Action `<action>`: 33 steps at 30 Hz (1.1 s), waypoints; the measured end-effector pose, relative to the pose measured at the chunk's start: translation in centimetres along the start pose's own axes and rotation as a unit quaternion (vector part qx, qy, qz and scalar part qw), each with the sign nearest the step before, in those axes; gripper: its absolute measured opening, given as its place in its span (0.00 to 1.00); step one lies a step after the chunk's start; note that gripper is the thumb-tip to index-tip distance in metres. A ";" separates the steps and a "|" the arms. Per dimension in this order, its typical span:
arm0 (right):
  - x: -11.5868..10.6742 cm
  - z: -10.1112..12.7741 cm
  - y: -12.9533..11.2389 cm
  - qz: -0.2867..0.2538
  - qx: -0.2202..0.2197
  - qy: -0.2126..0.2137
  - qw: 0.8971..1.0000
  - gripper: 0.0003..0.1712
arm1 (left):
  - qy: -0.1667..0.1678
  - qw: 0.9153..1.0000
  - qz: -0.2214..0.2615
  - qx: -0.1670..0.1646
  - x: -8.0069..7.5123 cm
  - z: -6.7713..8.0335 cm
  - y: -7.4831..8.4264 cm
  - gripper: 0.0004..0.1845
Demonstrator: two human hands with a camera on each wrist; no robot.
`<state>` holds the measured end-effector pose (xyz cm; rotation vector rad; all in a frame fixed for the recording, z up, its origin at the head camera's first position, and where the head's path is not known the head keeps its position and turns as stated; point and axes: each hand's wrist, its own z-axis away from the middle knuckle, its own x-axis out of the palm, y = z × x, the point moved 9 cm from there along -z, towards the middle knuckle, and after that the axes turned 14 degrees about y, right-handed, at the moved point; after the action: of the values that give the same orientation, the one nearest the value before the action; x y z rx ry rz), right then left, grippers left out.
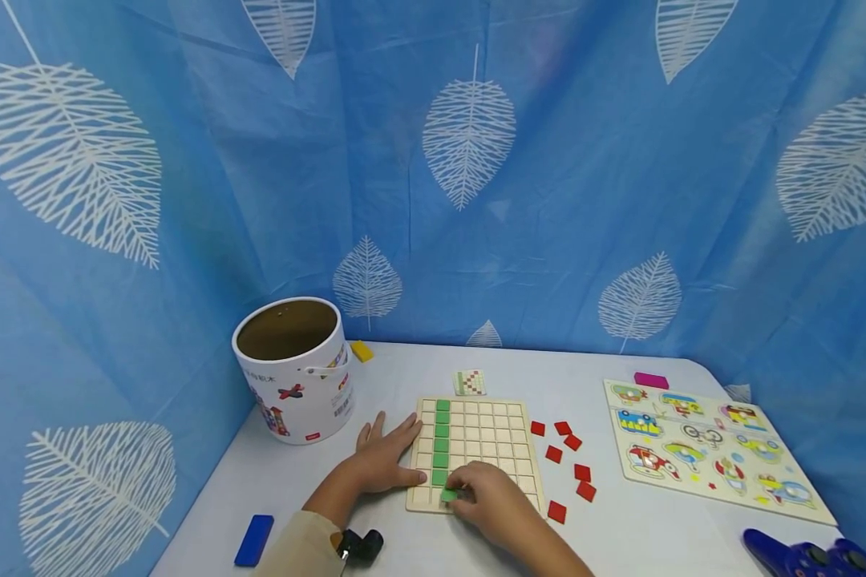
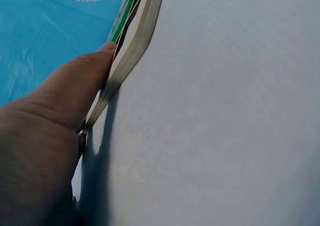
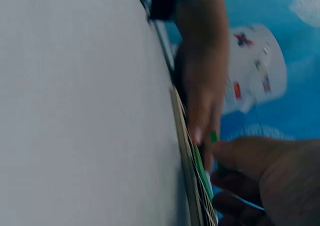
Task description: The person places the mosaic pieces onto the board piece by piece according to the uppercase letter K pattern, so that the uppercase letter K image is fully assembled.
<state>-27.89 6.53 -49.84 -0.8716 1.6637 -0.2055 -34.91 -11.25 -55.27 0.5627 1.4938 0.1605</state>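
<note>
A wooden grid board (image 1: pixel 487 437) lies flat on the white table (image 1: pixel 621 529), with a column of green tiles (image 1: pixel 442 441) filling its second row of cells from the left. My left hand (image 1: pixel 390 457) lies flat with straight fingers against the board's left edge; in the left wrist view the thumb (image 2: pixel 75 90) presses the board's side (image 2: pixel 135 40). My right hand (image 1: pixel 469 490) pinches a green tile (image 1: pixel 449 495) at the near end of that column. The right wrist view shows its curled fingers (image 3: pixel 265 171) beside the green tile (image 3: pixel 213 136).
Several red tiles (image 1: pixel 570 461) are scattered right of the board. A vehicle peg puzzle (image 1: pixel 707 449) lies further right, a white bucket (image 1: pixel 296 369) at the back left. A pattern card (image 1: pixel 469 382), yellow (image 1: pixel 362 350), pink (image 1: pixel 651 380) and blue (image 1: pixel 254 539) blocks lie around.
</note>
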 end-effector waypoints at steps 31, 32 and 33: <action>-7.8 -1.3 16.1 0.093 0.204 0.088 0.971 0.30 | -0.006 1.000 0.020 -0.001 0.0 0.1 0.0 0.56; -7.8 -1.2 16.5 0.089 0.205 0.086 0.971 0.29 | -0.006 1.000 0.021 -0.001 -0.1 0.2 0.1 0.56; -7.8 -1.2 16.7 0.084 0.206 0.087 0.971 0.29 | -0.006 1.000 0.021 -0.001 -0.1 0.2 0.1 0.56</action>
<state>-35.89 22.90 -52.95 -0.4071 1.7613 -0.5017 -34.72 -11.23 -55.16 0.5927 1.4705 0.1923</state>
